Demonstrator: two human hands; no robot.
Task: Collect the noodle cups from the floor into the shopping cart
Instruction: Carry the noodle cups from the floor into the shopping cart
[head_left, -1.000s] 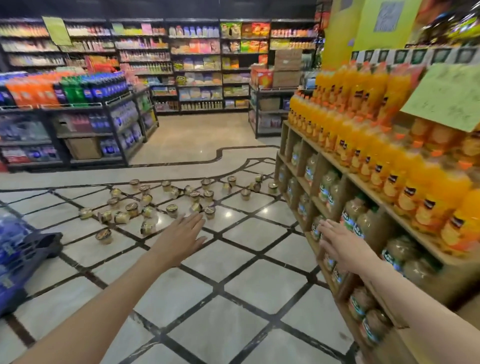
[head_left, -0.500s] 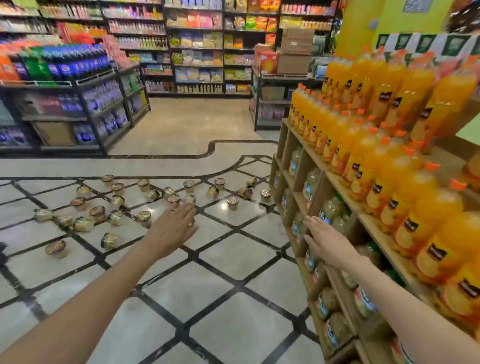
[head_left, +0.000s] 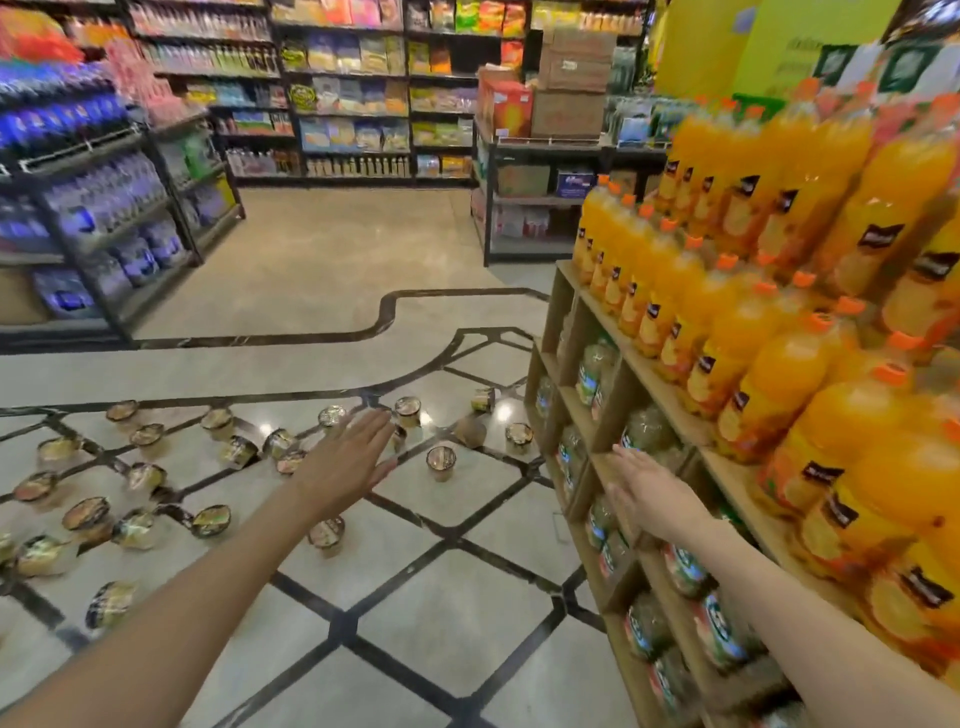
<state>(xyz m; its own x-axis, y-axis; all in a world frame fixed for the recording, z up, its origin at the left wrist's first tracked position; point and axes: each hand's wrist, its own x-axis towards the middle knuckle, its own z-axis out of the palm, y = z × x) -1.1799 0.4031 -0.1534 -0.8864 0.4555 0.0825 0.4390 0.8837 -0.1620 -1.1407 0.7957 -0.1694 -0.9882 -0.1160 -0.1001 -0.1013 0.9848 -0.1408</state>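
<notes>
Cups lie scattered over the tiled floor (head_left: 395, 613), from about nine o'clock across to one o'clock of the person's reach: these noodle cups (head_left: 156, 499) stand or tip at all angles, some upright with foil lids facing up, some on their sides. One upright cup (head_left: 441, 462) sits alone at twelve o'clock, just past the left hand (head_left: 348, 462), and another cup (head_left: 327, 535) shows just under that wrist.

The left hand is stretched forward with straight, relaxed fingers, holding nothing. The right hand (head_left: 649, 493), at two o'clock, is likewise flat and empty, just beside the wooden shelf (head_left: 639, 374) of juice bottles (head_left: 769, 384). No shopping cart is in view, so where the cups must go cannot be told from here.

By their look the cups are light, thin-walled and easily crushed, with a smooth wrapper that may slip. A grip round the side wall just under the rim, where the cup is probably stiffest, seems best; pressing on the foil lid risks denting or tearing it. Tipped ones will likely roll if nudged, so closing from both sides at once is safer than pushing.
</notes>
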